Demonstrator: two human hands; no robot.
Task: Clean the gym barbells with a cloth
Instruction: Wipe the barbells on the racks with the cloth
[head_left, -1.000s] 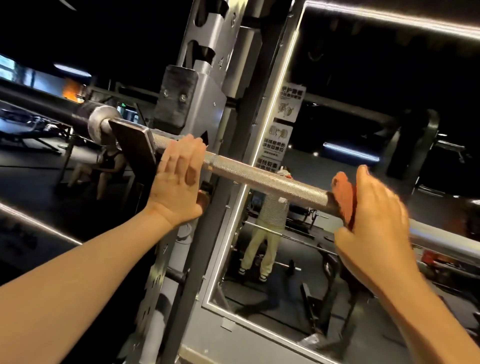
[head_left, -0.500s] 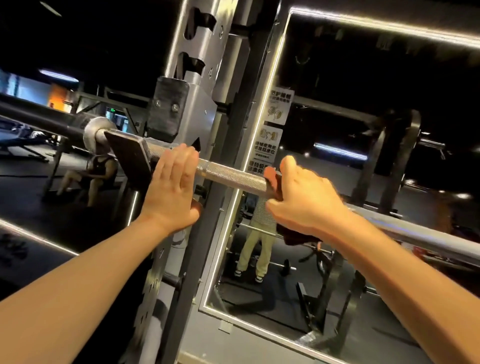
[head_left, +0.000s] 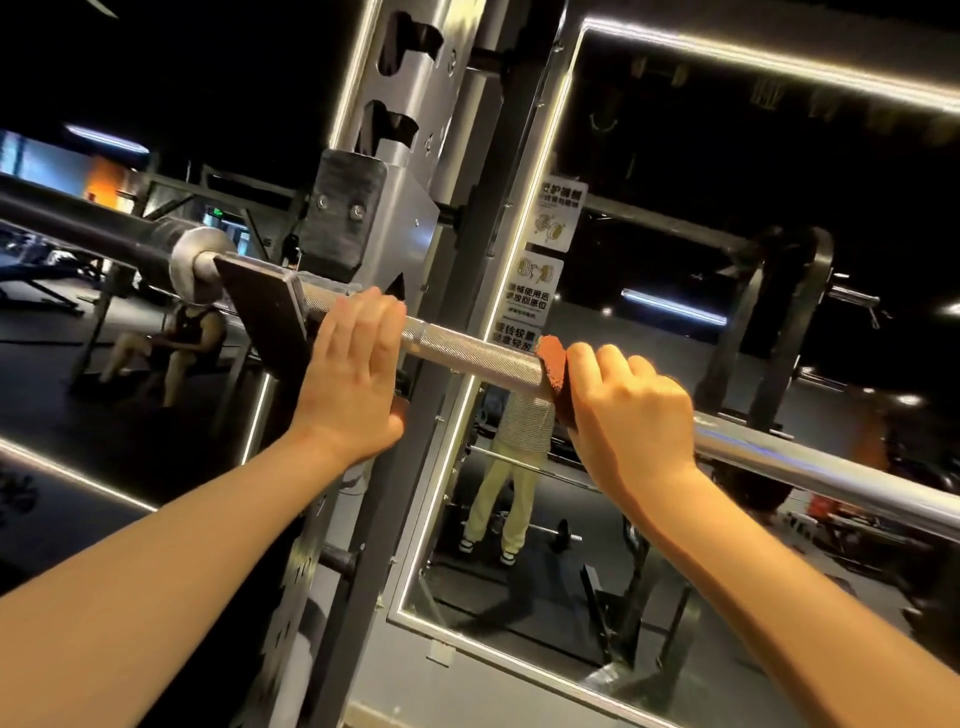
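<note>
A silver barbell (head_left: 478, 358) runs from upper left to lower right across the head view, its knurled part between my hands. It lies in the hook of a grey rack upright (head_left: 415, 156). My left hand (head_left: 353, 379) grips the bar just right of the hook, fingers over the top. My right hand (head_left: 628, 415) is wrapped round the bar with an orange-red cloth (head_left: 553, 369) under its fingers; only the cloth's left edge shows.
A black pad (head_left: 265, 312) and the bar's collar (head_left: 197, 265) sit left of my left hand. Behind the bar a mirror (head_left: 675, 260) with lit edges reflects a standing person and gym gear. A person sits at far left (head_left: 176, 348).
My right hand slid the cloth leftward along the bar from far right toward the left hand, then eased slightly back right. The left hand kept its place.
</note>
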